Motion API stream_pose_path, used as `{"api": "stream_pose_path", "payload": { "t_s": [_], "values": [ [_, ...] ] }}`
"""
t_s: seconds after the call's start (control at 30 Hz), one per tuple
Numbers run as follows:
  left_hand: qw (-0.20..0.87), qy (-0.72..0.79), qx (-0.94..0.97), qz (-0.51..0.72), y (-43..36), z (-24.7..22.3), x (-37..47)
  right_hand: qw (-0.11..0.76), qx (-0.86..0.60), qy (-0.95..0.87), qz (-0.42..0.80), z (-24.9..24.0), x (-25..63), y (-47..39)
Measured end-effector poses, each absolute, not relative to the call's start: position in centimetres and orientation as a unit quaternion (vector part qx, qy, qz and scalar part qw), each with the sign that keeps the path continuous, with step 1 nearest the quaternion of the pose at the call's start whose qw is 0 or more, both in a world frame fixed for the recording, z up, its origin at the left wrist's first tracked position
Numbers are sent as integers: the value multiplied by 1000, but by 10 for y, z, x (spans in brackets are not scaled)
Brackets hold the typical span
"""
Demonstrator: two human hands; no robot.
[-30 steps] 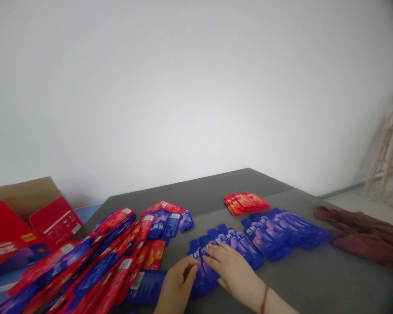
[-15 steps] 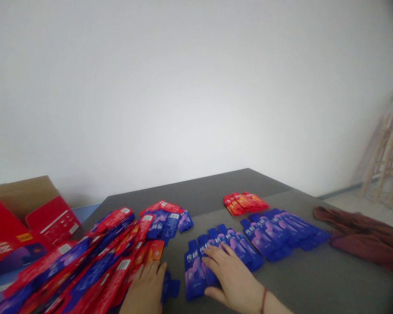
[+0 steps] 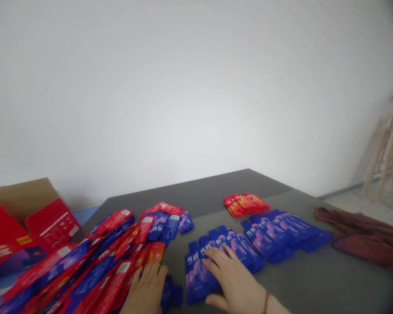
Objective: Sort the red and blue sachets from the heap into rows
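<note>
My right hand (image 3: 234, 281) lies with its fingers spread on a fanned row of flat blue cartons (image 3: 196, 274) with white lettering and purple shapes. At the near edge of the heap of red and blue cartons, my left hand (image 3: 146, 288) rests palm down, its fingers stretched out over an orange-red carton (image 3: 156, 251). Just right of those fingers, a dark blue carton (image 3: 174, 294) is partly covered by the hand. Whatever lies under either palm is hidden.
Red and blue flat cartons (image 3: 94, 270) are heaped on the left, beside an open red box (image 3: 49, 224). Farther back on the grey table (image 3: 196, 198) lie red-orange cartons (image 3: 245, 204). More blue cartons (image 3: 283, 233) and a brown cloth (image 3: 363, 237) are on the right.
Both hands stay nearly in place. The dark blue carton beside my left hand shows slightly farther to the right. The whole view has shifted a little.
</note>
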State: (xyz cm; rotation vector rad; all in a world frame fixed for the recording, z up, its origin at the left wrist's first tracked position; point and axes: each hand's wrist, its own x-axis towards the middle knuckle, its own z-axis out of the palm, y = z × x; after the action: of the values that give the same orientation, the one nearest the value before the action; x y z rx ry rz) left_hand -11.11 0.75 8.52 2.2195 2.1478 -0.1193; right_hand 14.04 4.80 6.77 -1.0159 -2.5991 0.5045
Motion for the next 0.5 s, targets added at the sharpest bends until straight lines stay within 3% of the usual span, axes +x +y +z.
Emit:
{"api": "stream_pose_path", "payload": {
  "t_s": [0.23,0.37,0.5],
  "values": [
    [146,645,741,117,10,101,-118,171,-337,-909,176,75,142,49],
    [274,588,674,353,15,108,-105,227,-309,-901,204,78,135,44],
    [456,501,462,573,23,90,-68,288,-337,-842,308,70,121,38]
  ]
}}
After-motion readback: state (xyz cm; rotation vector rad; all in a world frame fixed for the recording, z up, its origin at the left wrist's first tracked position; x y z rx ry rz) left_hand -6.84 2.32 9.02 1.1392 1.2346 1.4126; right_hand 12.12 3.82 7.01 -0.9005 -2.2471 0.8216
